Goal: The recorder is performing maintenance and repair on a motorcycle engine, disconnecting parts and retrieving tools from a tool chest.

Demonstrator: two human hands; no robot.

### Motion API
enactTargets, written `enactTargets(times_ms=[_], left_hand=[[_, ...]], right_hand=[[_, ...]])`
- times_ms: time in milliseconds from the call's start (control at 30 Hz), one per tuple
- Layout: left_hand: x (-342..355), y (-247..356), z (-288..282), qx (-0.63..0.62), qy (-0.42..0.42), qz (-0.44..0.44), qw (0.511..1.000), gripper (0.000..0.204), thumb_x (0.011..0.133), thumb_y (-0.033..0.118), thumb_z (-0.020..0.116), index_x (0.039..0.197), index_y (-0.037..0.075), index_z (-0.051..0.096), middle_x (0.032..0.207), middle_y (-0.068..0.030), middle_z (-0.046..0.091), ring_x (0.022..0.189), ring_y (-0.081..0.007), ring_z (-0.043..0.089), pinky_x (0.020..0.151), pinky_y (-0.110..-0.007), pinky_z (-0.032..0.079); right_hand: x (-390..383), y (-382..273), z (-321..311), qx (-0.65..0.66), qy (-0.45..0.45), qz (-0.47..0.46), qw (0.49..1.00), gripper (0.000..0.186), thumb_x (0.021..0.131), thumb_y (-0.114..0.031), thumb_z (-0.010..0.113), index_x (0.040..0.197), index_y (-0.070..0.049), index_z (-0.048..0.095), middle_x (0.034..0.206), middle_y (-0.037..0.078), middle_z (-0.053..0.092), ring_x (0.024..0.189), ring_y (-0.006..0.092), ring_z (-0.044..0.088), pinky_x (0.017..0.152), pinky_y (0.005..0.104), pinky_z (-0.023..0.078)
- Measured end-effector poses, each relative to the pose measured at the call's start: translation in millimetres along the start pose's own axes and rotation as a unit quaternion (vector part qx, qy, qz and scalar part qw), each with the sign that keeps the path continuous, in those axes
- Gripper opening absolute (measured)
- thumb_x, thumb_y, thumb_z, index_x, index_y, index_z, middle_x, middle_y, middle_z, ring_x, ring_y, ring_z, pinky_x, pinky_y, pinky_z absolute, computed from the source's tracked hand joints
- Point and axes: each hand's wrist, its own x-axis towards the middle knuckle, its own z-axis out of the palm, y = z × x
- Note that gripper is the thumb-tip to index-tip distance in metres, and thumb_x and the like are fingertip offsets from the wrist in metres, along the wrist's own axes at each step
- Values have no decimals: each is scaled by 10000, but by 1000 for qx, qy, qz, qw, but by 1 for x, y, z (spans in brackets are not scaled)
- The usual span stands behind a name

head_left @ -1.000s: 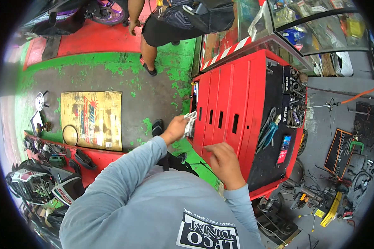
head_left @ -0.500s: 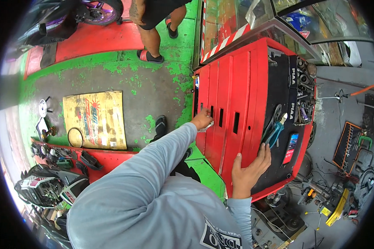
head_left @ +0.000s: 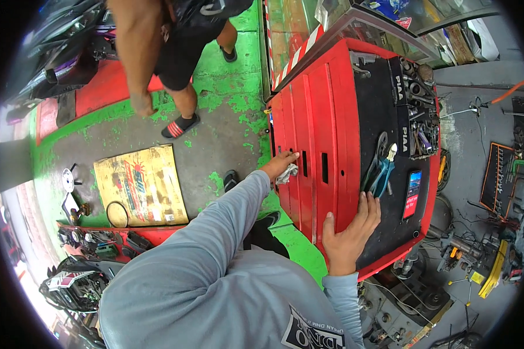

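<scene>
A red tool cabinet with slotted drawer fronts stands before me, its top covered by a black mat. My left hand is at the drawer fronts, closed on a crumpled greyish-white rag. Fingers stretched out, my right hand rests flat over the near top edge of the cabinet. Just beyond its fingertips lie teal-handled pliers and another dark hand tool. A phone with a lit screen lies to their right on the mat.
Sockets and small tools fill a tray along the cabinet's right side. Another person walks at the upper left. A flattened cardboard sheet lies on the floor, with motorcycle parts below it. Machinery stands at right.
My left hand with the rag has shifted slightly over the drawer fronts. The other person has stepped closer and leftward. My right hand stays on the cabinet edge; the view has tilted a little.
</scene>
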Motion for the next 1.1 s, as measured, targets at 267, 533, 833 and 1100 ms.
enactTargets(times_ms=[267, 533, 833, 1100], left_hand=[[-12, 7, -17, 139, 61, 19, 988, 580, 966, 488, 643, 1173, -54, 616, 956, -145, 670, 875, -208, 625, 790, -358, 509], [-19, -27, -24, 108, 59, 149, 981, 544, 1010, 394, 590, 1266, -85, 581, 1135, -168, 688, 1016, -209, 633, 905, -332, 493], [13, -52, 5, 98, 108, 153, 977, 618, 1074, 406, 409, 1523, -18, 370, 1396, -300, 548, 1330, -384, 517, 1114, -398, 383], [43, -78, -16, -29, 210, 11, 977, 672, 1040, 557, 416, 1341, -30, 543, 1293, -247, 618, 1218, -337, 580, 1062, -409, 411]], right_hand=[[-1, -3, 0, 3, 0, -4, 1000, 757, 762, -200, 724, 1421, 45, 441, 1444, 234, 448, 1393, 455, 356, 1165, 562, 285], [-3, 1, -1, 27, -19, -15, 999, 796, 771, -248, 740, 1435, 58, 424, 1457, 236, 446, 1413, 447, 340, 1166, 563, 279], [-4, 4, 7, 24, -35, -57, 997, 857, 791, -298, 724, 1474, 75, 364, 1482, 264, 419, 1406, 479, 328, 1163, 579, 260], [-8, 7, 9, 13, -53, -22, 998, 869, 889, -468, 654, 1492, 70, 335, 1503, 290, 382, 1411, 470, 330, 1148, 593, 260]])
